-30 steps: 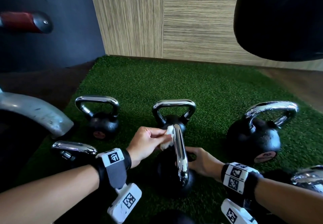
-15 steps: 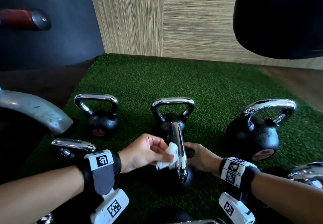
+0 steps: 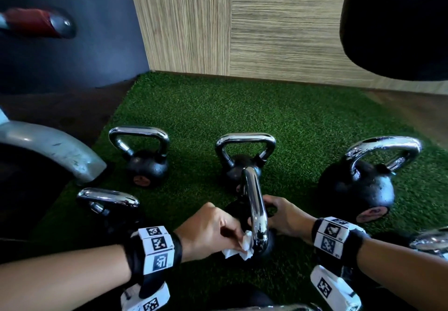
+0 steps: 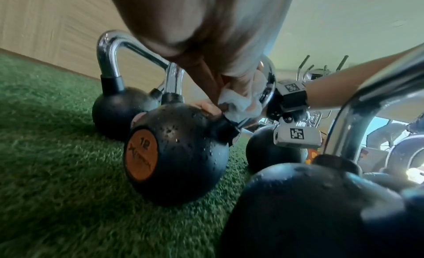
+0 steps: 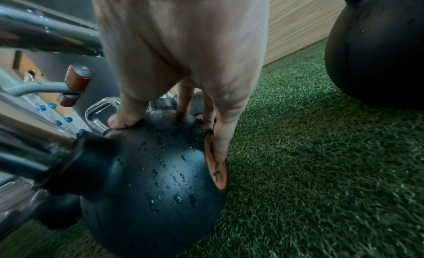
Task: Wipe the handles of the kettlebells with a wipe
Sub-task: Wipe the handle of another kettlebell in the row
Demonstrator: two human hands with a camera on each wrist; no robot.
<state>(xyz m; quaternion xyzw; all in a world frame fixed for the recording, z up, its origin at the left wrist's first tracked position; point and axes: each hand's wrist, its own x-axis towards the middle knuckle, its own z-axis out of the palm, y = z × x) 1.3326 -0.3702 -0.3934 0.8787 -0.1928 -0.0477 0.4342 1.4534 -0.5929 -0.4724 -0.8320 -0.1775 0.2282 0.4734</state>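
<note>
On green turf (image 3: 278, 116), left hand (image 3: 211, 230) wipes the handle of the near kettlebell (image 4: 181, 153) while right hand (image 3: 283, 216) steadies it.
Left fingers (image 4: 206, 75) are curled together, pinching a crumpled white wipe (image 3: 238, 247) against the near, lower end of the chrome handle (image 3: 254, 208), close to where it meets the ball. Right hand lies on the black ball, fingers (image 5: 220, 138) spread apart and fairly straight, thumb on top, one fingertip touching the orange weight disc (image 5: 216, 164); water droplets speckle the ball. Kettlebell stands on the turf with its handle edge-on in the head view. Behind it three more kettlebells: back-left (image 3: 145, 162), back-centre (image 3: 242, 158) just beyond, back-right (image 3: 358, 184). Wood-grain wall (image 3: 266, 26) behind.
</note>
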